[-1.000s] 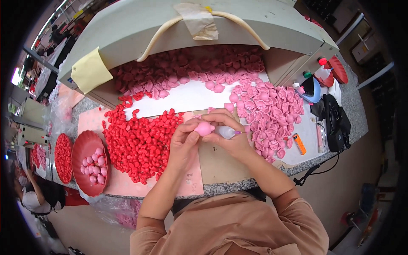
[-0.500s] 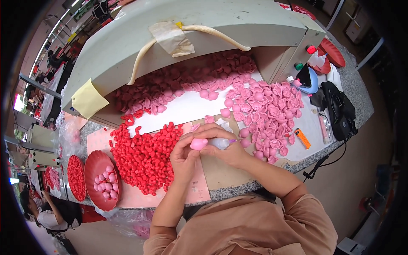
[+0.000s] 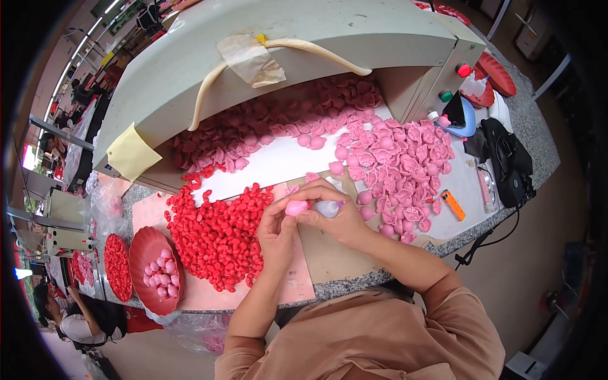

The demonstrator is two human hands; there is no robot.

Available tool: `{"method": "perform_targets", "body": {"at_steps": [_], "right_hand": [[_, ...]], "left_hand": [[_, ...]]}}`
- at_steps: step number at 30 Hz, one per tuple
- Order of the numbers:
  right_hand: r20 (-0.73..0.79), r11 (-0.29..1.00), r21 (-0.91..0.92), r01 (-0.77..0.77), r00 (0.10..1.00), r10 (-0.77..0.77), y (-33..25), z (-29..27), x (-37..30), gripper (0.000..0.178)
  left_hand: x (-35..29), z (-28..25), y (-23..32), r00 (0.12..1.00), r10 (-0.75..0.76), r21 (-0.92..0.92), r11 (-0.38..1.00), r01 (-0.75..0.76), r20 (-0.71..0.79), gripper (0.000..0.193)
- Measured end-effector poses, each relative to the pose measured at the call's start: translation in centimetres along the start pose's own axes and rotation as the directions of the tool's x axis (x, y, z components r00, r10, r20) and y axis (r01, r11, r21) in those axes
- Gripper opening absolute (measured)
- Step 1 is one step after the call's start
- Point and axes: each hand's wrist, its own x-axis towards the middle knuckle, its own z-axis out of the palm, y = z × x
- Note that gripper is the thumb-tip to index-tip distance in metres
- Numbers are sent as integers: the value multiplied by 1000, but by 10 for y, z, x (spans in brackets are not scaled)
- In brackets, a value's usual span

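My left hand (image 3: 276, 229) is closed round a small, rounded pink piece (image 3: 296, 208), pinched between thumb and fingers. Close against it is my right hand (image 3: 342, 223), closed on a small translucent squeeze bottle (image 3: 327, 209) with a purple tip. A bit of red shows at the pink piece's right side, where the fingers of both hands meet; its shape is mostly hidden. To the left of my hands spreads a heap of small red pieces (image 3: 215, 237). A pile of pink petal-shaped and round pieces (image 3: 396, 168) lies to the right.
A grey machine housing (image 3: 354, 41) arches over more pink pieces (image 3: 253, 123). At left, a red scalloped dish (image 3: 144, 294) holds pink-and-red pieces, beside a dish of red pieces (image 3: 117, 266). An orange box cutter (image 3: 453, 206) and black bag (image 3: 512, 164) lie right. Another person (image 3: 85, 316) sits far left.
The bit of red has come into sight beside the pink piece, between my fingers. Both hands stay together in nearly the same place. The whole view has shifted slightly.
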Motion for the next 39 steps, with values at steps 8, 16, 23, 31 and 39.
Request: {"method": "perform_targets", "body": {"at_steps": [8, 16, 23, 31, 39], "right_hand": [[-102, 943, -43, -331, 940, 325, -14, -46, 19, 29], [66, 599, -800, -18, 991, 118, 8, -46, 1, 33], [-204, 888, -300, -348, 933, 297, -22, -42, 15, 26], [-69, 949, -167, -268, 963, 260, 3, -5, 9, 23], [-168, 856, 268, -442, 853, 493, 12, -6, 6, 24]], "left_hand": [[30, -18, 25, 983, -131, -388, 919, 73, -125, 42], [32, -20, 27, 948, -97, -86, 994, 74, -304, 41], [21, -13, 15, 994, 5, 128, 992, 10, -113, 39], [12, -6, 6, 997, 74, 415, 907, -73, 15, 37], [11, 4, 4, 994, 94, 91, 991, -98, 52, 38]]}}
